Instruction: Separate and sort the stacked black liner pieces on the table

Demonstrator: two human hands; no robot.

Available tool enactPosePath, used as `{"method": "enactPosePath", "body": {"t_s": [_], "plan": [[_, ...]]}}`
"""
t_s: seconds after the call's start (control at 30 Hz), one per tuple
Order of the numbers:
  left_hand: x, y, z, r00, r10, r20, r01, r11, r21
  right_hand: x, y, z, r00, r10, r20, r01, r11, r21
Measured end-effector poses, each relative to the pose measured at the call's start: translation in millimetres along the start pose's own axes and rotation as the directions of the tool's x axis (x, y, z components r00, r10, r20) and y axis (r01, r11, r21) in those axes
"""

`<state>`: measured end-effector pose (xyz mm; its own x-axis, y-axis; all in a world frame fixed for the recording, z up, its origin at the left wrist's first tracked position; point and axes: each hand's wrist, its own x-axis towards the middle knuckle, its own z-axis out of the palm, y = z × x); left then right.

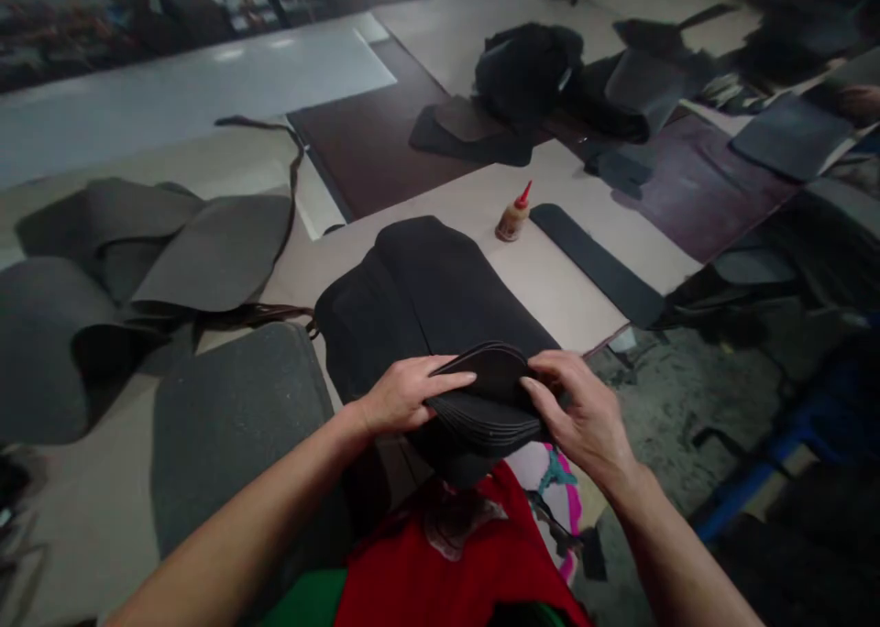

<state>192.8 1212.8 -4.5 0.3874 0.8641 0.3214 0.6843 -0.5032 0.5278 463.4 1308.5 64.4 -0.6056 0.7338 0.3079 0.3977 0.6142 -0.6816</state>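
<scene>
Between my hands is a stack of thin black sheets (491, 421), its layers fanned apart at the edge facing me. My left hand (416, 390) grips the stack's left side, with one finger stretched over the top. On the right side, my right hand (574, 407) pinches the edges between thumb and fingers. Beyond them, large black pieces (446, 288) lie on the table (295, 274). A small glue bottle (511, 219) with a red nozzle stands upright behind, beside a long black strip (597, 265).
Grey sheets (220, 251) lie curled at the left, near a dark grey pad (240, 425). Black bundles (529, 72) are piled farther back. The table's edge and the floor (677, 425) show at the right, with a blue bar (756, 471). A person's hand (859, 103) shows at the far right.
</scene>
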Motion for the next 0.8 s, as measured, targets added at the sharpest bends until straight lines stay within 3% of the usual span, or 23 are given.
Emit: {"method": "enactPosePath", "body": {"t_s": [0.1,0.27,0.37,0.67,0.8], "plan": [[-1.5,-0.7,1.6,1.0,-0.009,0.0,0.009,1.0,0.006,-3.8,-6.7,-11.2,0.996,-0.069,-0.058,0.068,0.998,-0.009],[-2.4,-1.3,3.2,1.0,-0.015,-0.003,0.015,1.0,0.003,-7.9,-11.6,-24.4,0.952,-0.185,0.244,0.15,0.977,0.154],[-2.2,-1.7,3.2,1.0,-0.017,-0.002,0.017,1.0,0.004,-8.4,-10.0,-23.9,0.927,-0.177,0.331,0.122,0.976,0.179],[-2.8,-1.4,4.7,1.0,-0.022,-0.017,0.021,1.0,-0.014,-1.9,-9.6,-21.3,0.9,-0.215,0.378,0.123,0.96,0.252],[-2.4,-0.7,3.9,0.999,-0.009,-0.036,0.009,1.0,-0.011,-0.9,-13.2,-14.9,0.91,-0.151,0.385,0.034,0.955,0.295]]}}
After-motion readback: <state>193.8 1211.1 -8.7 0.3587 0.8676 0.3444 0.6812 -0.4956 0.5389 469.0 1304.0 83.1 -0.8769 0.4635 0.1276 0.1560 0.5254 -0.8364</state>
